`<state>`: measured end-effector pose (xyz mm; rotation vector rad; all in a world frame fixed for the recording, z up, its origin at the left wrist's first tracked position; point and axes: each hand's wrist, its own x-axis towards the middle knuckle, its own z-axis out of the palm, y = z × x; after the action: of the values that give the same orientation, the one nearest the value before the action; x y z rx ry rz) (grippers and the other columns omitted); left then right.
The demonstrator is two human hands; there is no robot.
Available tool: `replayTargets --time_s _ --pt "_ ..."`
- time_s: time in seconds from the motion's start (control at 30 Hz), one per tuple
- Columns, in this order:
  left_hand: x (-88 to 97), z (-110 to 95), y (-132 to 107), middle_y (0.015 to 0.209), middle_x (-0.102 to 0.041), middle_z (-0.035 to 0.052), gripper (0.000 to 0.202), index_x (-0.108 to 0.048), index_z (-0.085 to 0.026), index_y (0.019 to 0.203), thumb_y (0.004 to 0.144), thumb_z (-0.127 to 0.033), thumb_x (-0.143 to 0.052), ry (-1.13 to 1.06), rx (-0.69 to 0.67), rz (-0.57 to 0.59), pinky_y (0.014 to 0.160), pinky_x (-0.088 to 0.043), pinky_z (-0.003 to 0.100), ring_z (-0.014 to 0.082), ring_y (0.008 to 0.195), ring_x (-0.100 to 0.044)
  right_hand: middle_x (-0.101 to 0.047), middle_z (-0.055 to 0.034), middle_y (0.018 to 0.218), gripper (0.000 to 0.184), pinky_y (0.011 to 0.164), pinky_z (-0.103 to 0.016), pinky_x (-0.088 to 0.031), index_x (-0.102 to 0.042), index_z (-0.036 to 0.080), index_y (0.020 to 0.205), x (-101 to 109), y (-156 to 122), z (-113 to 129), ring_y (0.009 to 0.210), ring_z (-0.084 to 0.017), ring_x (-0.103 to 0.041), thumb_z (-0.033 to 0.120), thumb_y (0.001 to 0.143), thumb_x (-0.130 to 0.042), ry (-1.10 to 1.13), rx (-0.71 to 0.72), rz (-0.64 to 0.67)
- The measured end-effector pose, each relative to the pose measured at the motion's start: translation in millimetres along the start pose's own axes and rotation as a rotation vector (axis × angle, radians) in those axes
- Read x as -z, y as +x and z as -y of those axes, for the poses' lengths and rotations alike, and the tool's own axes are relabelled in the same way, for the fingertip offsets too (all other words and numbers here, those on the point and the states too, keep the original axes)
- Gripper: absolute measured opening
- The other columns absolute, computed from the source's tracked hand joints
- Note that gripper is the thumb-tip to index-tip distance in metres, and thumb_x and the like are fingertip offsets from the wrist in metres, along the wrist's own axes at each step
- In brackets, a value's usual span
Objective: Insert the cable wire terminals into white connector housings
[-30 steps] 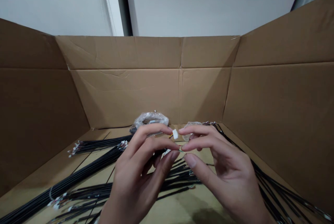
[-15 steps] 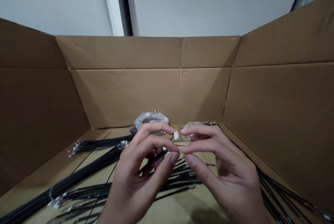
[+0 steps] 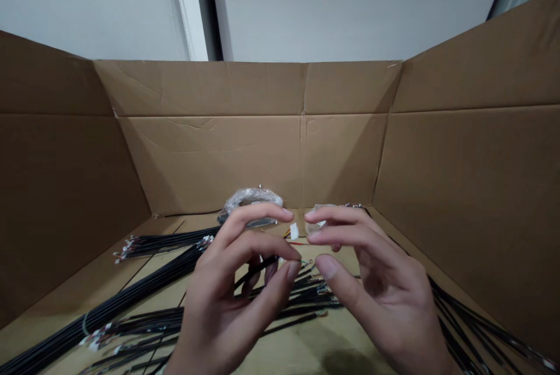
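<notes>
My left hand is closed on a black cable, pinching it near its end between thumb and fingers. A thin green wire tip pokes out past those fingertips toward the right. Facing it, my right hand has thumb and fingers apart with nothing between them. A white connector with short yellow and dark wires shows between the two hands, and a red wire lies just below it. Whether these belong to the held cable I cannot tell.
Cardboard walls surround the work surface. A tied bundle of black cables lies at left, and loose cables spread beneath my hands. More cables run along the right. Clear plastic bags sit at the back.
My right thumb and fingers have parted and drawn slightly right, away from the wire tip they were pinching. My left hand keeps its pinch almost in place.
</notes>
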<state>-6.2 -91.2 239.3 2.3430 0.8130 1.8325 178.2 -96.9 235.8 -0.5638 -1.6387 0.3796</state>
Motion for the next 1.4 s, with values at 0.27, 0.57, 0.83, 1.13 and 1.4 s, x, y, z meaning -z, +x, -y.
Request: replayTargets --time_s 0.27,0.57,0.83,1.13,1.4 --pt "1.0 6 7 0.119 -0.077 0.0060 0.014 -0.073 -0.027 0.084 0.094 -0.018 -0.071 -0.277 0.184 0.232 0.070 -0.058 0.028 0.0222 0.102 -0.073 -0.074 0.0023 0.130 0.029 0.107 -0.036 -0.051 -0.080 0.037 0.113 2 3 -7 0.121 -0.018 -0.066 0.014 0.099 -0.072 -0.081 0.057 0.024" --pt "0.6 11 6 0.090 -0.075 0.0076 0.014 -0.075 -0.029 0.084 0.095 -0.021 -0.071 -0.319 0.286 0.197 0.085 -0.062 0.036 0.0285 0.125 -0.069 -0.078 -0.0013 0.123 0.009 0.094 -0.037 -0.055 -0.080 0.030 0.085 1 10 -11 0.113 -0.021 -0.071 0.024 0.092 -0.080 0.104 -0.167 -0.019" --pt "-4.9 14 6 0.090 -0.076 0.0046 0.016 -0.073 -0.032 0.086 0.098 -0.022 -0.070 -0.156 0.196 0.061 0.117 -0.045 0.062 0.0300 0.146 -0.053 -0.078 -0.0034 0.124 0.016 0.088 -0.040 -0.051 -0.077 0.027 0.074 -4 12 -18 0.109 -0.024 -0.070 0.032 0.088 -0.083 0.145 -0.296 -0.081" --pt "-11.3 11 1 0.133 -0.066 0.0018 0.016 -0.071 -0.030 0.091 0.098 -0.016 -0.068 0.028 0.081 -0.115 0.100 -0.054 0.035 0.0196 0.123 -0.065 -0.078 -0.0064 0.129 0.021 0.094 -0.044 -0.052 -0.075 0.025 0.073 -9 14 -20 0.117 -0.028 -0.071 0.037 0.088 -0.082 0.188 -0.369 -0.089" --pt "-13.8 13 1 0.151 -0.051 0.0044 0.017 -0.067 -0.025 0.098 0.098 -0.008 -0.065 0.208 -0.095 -0.090 0.092 -0.052 0.031 0.0114 0.093 -0.062 -0.081 -0.0056 0.129 0.017 0.107 -0.048 -0.054 -0.079 0.025 0.075 -9 15 -19 0.122 -0.027 -0.072 0.035 0.087 -0.084 0.524 -0.555 -0.013"
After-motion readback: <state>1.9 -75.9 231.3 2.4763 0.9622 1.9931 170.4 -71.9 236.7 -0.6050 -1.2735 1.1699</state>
